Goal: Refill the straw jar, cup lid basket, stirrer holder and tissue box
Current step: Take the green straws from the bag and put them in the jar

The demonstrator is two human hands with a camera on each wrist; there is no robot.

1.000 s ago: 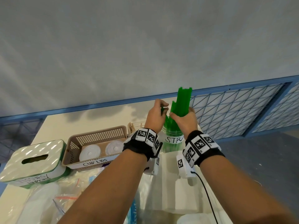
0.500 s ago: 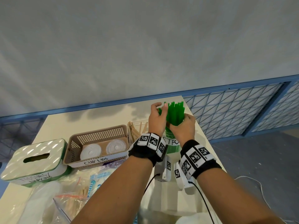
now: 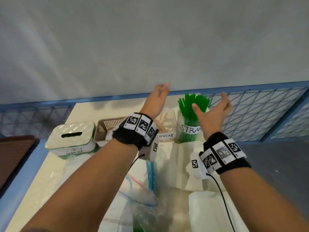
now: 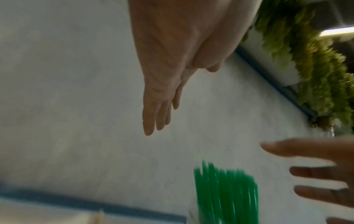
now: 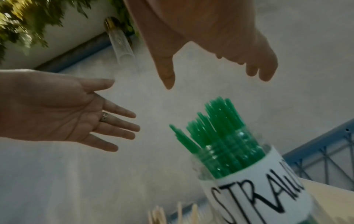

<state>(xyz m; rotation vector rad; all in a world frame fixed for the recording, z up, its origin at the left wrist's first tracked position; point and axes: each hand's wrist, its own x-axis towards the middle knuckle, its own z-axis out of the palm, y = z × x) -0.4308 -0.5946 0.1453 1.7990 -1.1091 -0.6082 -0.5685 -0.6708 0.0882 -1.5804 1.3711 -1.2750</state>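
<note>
Hands hover empty on either side of the straw jar (image 3: 187, 129), both forearms reaching forward over the table (image 3: 55, 173). Left hand (image 3: 156, 101) is raised, palm facing inward, its fingers (image 4: 151, 118) straight and close together, touching nothing; the green straws (image 3: 192, 106) stand just off to their right and lower. Right hand (image 3: 212, 114) is spread wide, thumb out toward the straws and fingers (image 5: 262, 66) loosely bent beyond the jar's rim, holding nothing. Straws stand upright in the jar, fanning a little at the top, between the two sets of fingertips. Below the left wrist sit the stirrer holder (image 3: 167, 124), cup lid basket (image 3: 107, 128) and tissue box (image 3: 71, 139).
</note>
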